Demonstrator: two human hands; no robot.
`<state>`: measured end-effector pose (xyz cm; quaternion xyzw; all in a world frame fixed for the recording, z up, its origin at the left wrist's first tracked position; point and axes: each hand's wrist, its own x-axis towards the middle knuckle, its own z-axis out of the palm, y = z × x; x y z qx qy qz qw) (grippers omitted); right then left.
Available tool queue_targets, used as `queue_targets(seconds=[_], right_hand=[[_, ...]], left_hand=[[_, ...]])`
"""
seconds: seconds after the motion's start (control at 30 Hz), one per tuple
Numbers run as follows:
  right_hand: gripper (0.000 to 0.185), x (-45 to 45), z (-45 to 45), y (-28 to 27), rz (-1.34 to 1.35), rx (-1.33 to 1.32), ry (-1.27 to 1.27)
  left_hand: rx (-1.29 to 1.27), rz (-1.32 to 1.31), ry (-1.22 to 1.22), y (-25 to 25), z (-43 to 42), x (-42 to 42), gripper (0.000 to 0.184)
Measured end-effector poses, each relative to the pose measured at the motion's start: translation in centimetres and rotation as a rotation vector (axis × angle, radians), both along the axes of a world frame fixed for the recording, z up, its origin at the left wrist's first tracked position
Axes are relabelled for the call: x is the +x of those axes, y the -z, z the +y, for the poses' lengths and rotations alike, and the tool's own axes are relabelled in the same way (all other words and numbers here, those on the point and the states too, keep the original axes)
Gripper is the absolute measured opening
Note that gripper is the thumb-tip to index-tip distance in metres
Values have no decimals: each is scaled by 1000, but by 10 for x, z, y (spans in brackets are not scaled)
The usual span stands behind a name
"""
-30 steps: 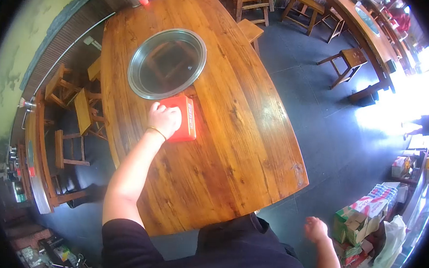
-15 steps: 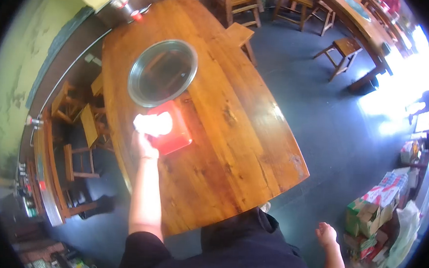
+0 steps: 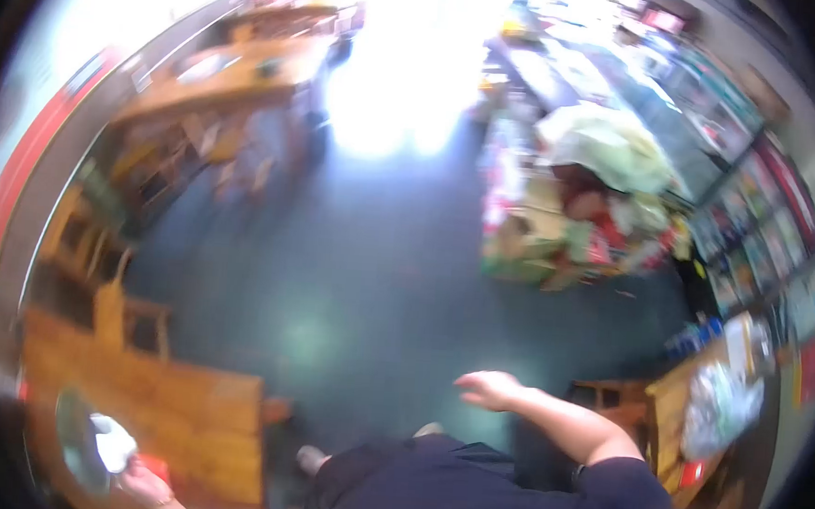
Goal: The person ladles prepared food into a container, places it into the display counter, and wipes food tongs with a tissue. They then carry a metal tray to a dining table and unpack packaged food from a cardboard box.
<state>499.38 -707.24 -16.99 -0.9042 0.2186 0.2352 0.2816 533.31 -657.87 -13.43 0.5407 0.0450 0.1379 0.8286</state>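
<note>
At the lower left, my left hand point(image 3: 145, 483) is closed on a crumpled white tissue point(image 3: 113, 444), though blur hides the exact grip. Just behind that hand, part of a red box point(image 3: 157, 467) shows on the wooden table point(image 3: 201, 419). A round metal-rimmed basin point(image 3: 74, 439) is set in the tabletop beside the tissue. My right hand point(image 3: 491, 388) hangs in the air over the dark floor, holding nothing, its fingers loosely stretched out.
Cartons and bags point(image 3: 559, 217) are heaped on the floor ahead to the right. A wooden stool point(image 3: 147, 323) stands by the table's far edge. Another table point(image 3: 232, 76) is at the far left. A plastic bag point(image 3: 720, 409) lies on a table at right.
My view has swung right, toward the bright doorway. The table, basin and red box now sit at the lower left. My right arm has come up in front of my body.
</note>
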Motion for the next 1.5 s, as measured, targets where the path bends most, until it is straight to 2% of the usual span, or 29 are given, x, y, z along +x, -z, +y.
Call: queue_targets(seconds=[0.07, 0.1, 0.17, 0.2, 0.23, 0.27, 0.3, 0.37, 0.43, 0.5, 0.6, 0.7, 0.73, 0.77, 0.8, 0.87, 0.9, 0.97, 1.0, 1.03, 1.07, 1.13, 1.17, 1.23, 1.27, 1.3, 1.37, 1.43, 1.5], right_hand=[[40, -25, -20, -18, -170, 217, 72], [40, -39, -31, -22, -336, 325, 98], [42, -57, -57, -45, -536, 697, 435], [41, -68, -72, -55, -643, 889, 581], [41, -81, -86, -56, -754, 1080, 716], [43, -95, -102, -48, -1017, 1094, 676], [41, -115, -123, -58, -1067, 1003, 681], [37, -158, -166, -43, -1079, 1044, 956], [35, -196, -213, -24, -1186, 1127, 1100], [33, -237, -261, -22, -1122, 1215, 1302], [32, -288, -346, -15, -1189, 1027, 1369], [29, -343, -441, -22, -1326, 904, 1487], [26, -369, -468, -32, -1375, 878, 1536], [23, -393, -496, -43, -1447, 850, 1584], [15, -415, -520, -48, -1490, 706, 1660], [12, -463, -565, -47, -1597, 457, 1737], [11, -490, -583, -48, -1627, 329, 1760], [18, -544, -616, -52, -1747, 477, 1831], [21, -570, -633, -54, -1760, 566, 1862], [25, -594, -653, -56, -1768, 667, 1884], [34, -618, -676, -60, -1928, 735, 1822], [35, -659, -737, -69, -1871, 659, 1900], [36, -685, -768, -74, -1836, 609, 1951], [33, -736, -837, -73, -1687, 546, 1883], [33, -760, -874, -80, -1586, 498, 1864], [33, -785, -908, -90, -1472, 457, 1843], [29, -831, -972, -130, -1641, 362, 1687], [30, -887, -1037, -171, -1984, 478, 1453], [33, -944, -1093, -243, -2210, 305, 1065]], left_hand=[[-47, 86, 303, -2, -155, -45, 25], [-56, 157, 484, 2, -234, -83, 25], [9, 248, 875, 9, -362, -172, 24], [165, 77, 1051, 16, -413, -214, 12], [140, -135, 1272, 19, -458, -248, 8], [293, -344, 1335, 10, -498, -279, 8], [436, -559, 1377, 3, -537, -306, 9], [520, -965, 1345, -15, -600, -345, 17], [513, -983, 1475, -15, -658, -376, 23], [606, -1136, 1584, 3, -720, -396, 38], [573, -1252, 1455, -13, -828, -448, 24], [537, -578, 1909, 45, -953, -491, 66], [544, -325, 2118, 39, -998, -511, 87], [403, -7, 2261, 27, -1038, -538, 89], [341, 37, 2433, 17, -1077, -564, 85], [148, 142, 2717, -6, -1151, -627, 77], [177, 56, 2830, -19, -1183, -664, 74], [212, -133, 3021, -32, -1241, -738, 70], [227, -226, 2966, -8, -1265, -771, 59], [329, -333, 2930, 5, -1291, -804, 56], [425, -440, 2877, 14, -1319, -838, 53], [583, -667, 2730, 22, -1378, -899, 49], [501, -528, 2715, 21, -1404, -929, 49], [397, -271, 2679, 15, -1457, -971, 48], [243, -224, 2599, 7, -1483, -989, 48], [264, 7, 2596, -3, -1509, -997, 48], [128, -165, 2485, -23, -1567, -1021, 42], [274, 93, 2365, -36, -1625, -1030, 37], [392, 203, 2221, -11, -1692, -1036, 31]])
